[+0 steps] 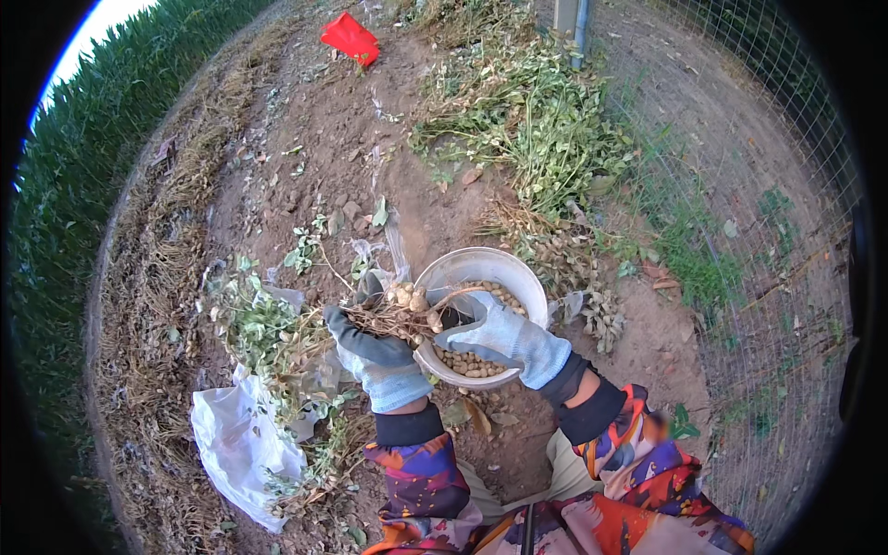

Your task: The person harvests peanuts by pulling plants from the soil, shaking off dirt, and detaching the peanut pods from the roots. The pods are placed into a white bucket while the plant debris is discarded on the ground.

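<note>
My gloved left hand (378,357) is closed around a pulled peanut plant, its roots and pods (409,298) towards the right and its leafy stems (263,340) hanging left. My gloved right hand (503,333) is at the root end, over a white plastic bucket (525,277); its fingers are bent beside the roots, and whether they pinch a pod is hidden. Loose peanuts in their shells (475,365) lie inside the bucket. The bucket stands on the soil between and just beyond my hands.
A crumpled white plastic bag (239,444) lies at lower left. Uprooted peanut plants (548,132) are heaped beyond the bucket, near a post (581,31) and a wire fence (777,76). Dried plants (166,277) line the left, and a red plastic piece (350,38) lies farther off.
</note>
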The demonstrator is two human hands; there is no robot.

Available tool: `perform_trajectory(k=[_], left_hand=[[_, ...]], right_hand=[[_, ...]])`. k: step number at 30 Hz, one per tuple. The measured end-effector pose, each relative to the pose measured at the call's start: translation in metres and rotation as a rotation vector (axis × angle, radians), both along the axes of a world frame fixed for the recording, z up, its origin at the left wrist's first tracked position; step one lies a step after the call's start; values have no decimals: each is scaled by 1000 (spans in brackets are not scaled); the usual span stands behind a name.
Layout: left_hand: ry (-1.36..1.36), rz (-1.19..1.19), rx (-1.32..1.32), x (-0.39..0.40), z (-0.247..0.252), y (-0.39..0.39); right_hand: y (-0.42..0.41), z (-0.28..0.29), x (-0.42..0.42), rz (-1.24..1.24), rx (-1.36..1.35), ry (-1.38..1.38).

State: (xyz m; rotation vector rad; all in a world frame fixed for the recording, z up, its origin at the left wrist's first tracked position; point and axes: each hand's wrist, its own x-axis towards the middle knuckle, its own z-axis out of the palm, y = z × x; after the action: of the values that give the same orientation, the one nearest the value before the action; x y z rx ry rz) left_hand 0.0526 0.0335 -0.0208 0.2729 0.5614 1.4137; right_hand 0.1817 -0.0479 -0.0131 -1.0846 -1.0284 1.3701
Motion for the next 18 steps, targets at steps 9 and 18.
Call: perform_trajectory(k=[9,18], left_hand=[[192,86,99,-14,4,-5],[-242,-69,243,-18,1,9]], right_hand=[[0,3,-11,-91,195,-913],[1,-19,5,21,96,-77]])
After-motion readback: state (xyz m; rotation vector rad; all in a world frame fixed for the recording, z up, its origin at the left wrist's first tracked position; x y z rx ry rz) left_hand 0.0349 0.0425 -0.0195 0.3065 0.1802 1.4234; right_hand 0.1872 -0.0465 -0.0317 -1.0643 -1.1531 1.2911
